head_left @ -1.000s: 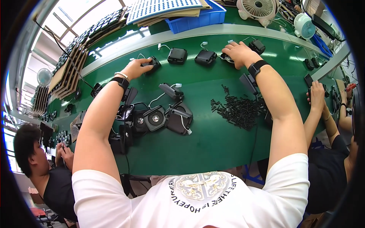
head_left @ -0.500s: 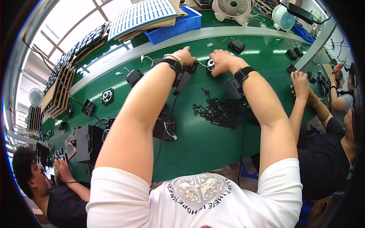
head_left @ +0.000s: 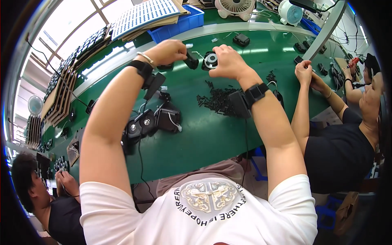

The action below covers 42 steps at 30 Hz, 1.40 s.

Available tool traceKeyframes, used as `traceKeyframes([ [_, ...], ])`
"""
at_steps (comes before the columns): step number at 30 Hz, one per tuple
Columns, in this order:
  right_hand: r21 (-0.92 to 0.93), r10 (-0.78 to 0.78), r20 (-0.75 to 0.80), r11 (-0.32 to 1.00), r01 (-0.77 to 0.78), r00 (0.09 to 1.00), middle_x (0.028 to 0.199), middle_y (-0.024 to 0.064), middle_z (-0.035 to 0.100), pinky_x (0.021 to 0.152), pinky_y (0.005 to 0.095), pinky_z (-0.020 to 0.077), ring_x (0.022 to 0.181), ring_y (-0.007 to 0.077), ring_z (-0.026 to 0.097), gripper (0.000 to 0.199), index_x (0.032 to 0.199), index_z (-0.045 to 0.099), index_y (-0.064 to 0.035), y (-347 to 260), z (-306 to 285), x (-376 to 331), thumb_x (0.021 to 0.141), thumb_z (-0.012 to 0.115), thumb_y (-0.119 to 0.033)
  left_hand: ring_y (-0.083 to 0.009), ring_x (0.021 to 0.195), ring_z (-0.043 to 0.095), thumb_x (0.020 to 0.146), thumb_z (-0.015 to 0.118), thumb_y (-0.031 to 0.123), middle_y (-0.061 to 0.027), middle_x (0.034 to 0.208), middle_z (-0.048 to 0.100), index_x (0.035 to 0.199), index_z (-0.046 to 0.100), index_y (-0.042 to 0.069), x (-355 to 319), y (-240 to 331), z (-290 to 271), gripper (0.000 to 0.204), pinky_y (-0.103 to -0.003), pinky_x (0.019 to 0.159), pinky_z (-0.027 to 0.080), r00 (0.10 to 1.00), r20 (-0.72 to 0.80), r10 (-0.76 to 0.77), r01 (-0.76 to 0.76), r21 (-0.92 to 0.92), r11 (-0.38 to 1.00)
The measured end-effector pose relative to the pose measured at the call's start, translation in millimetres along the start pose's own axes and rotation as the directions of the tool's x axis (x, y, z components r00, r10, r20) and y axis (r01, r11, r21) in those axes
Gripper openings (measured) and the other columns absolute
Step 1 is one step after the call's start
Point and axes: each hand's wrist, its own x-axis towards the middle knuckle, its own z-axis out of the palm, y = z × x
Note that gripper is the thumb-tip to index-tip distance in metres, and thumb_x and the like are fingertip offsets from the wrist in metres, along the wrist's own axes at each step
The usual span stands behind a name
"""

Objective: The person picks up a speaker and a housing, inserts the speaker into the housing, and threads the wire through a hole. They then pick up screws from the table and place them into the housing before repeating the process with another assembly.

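Over the far half of the green bench [head_left: 196,139], my left hand [head_left: 168,52] is closed on a small black plastic housing [head_left: 191,61]. Just to its right, my right hand [head_left: 229,62] grips a small round speaker [head_left: 211,60] in a black frame, its silvery back facing up. A short pale wire runs between the two parts. Fingers of both hands are partly hidden. Below my right hand lies a heap of black screws [head_left: 216,100], partly covered by the device strapped to my right wrist.
Black speaker boxes [head_left: 141,122] stand near my left forearm. Another black box [head_left: 241,39] sits beyond my right hand. A blue bin [head_left: 192,18] and fan [head_left: 235,8] are at the back. Co-workers' hands [head_left: 304,73] are at right, others [head_left: 67,181] at left.
My left hand has moved left and slightly nearer, with the black housing now visible in it. My right hand has lifted the speaker's frame into clearer view. The head view has shifted.
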Motion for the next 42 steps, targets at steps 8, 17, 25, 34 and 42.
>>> traceKeyframes([
  [8,0.196,-0.120,-0.251,0.965,0.172,0.961,0.114,0.0189,0.058,0.096,0.0442,0.0445,0.107,0.0376,0.055,0.070,0.120,0.053,0.0029,-94,19,-173,0.061,0.076,-0.026,-0.0295,0.109,0.061,0.083,0.064,0.007,-0.0126,0.111,0.066,0.084,0.057,-0.001,-154,124,13,0.011,-0.034,0.093,0.046,0.956,-0.291,-0.023,-0.107,-0.423,0.900],
  [17,0.219,-0.178,-0.109,0.956,0.198,0.978,0.120,0.0161,0.055,0.101,0.0468,0.0368,0.115,0.0351,0.051,0.075,0.124,0.053,-0.0001,-122,87,-246,0.058,0.080,-0.026,-0.0201,0.095,0.064,0.084,0.064,0.000,-0.0118,0.105,0.069,0.084,0.056,0.002,-234,192,140,0.008,-0.030,0.084,0.049,0.946,-0.267,-0.183,-0.071,-0.723,0.688],
  [25,0.216,-0.220,-0.098,0.947,0.236,0.971,0.126,0.0186,0.053,0.104,0.0460,0.0362,0.121,0.0365,0.048,0.086,0.128,0.052,0.0019,-119,101,-251,0.060,0.085,-0.039,-0.0105,0.089,0.061,0.099,0.055,0.008,-0.0103,0.103,0.069,0.094,0.057,0.003,-230,209,186,0.007,-0.024,0.080,0.050,0.710,-0.240,-0.662,-0.104,-0.965,0.239],
  [34,0.407,-0.051,-0.163,0.906,0.115,0.985,0.124,0.0235,0.056,0.097,0.0433,0.0463,0.115,0.0400,0.054,0.087,0.129,0.050,0.0056,-144,82,-251,0.065,0.086,-0.042,-0.0143,0.099,0.061,0.102,0.051,0.014,-0.0132,0.111,0.066,0.101,0.054,0.003,-198,221,194,0.011,-0.028,0.089,0.051,0.682,-0.095,-0.725,-0.415,-0.867,-0.277],
  [42,0.349,-0.092,-0.224,0.922,0.168,0.970,0.121,0.0231,0.057,0.095,0.0428,0.0475,0.110,0.0376,0.057,0.079,0.129,0.050,0.0063,-142,91,-228,0.069,0.084,-0.033,-0.0148,0.103,0.058,0.103,0.050,0.014,-0.0101,0.114,0.062,0.102,0.054,0.004,-186,229,203,0.010,-0.029,0.091,0.047,0.571,-0.246,-0.783,-0.454,-0.889,-0.053],
])
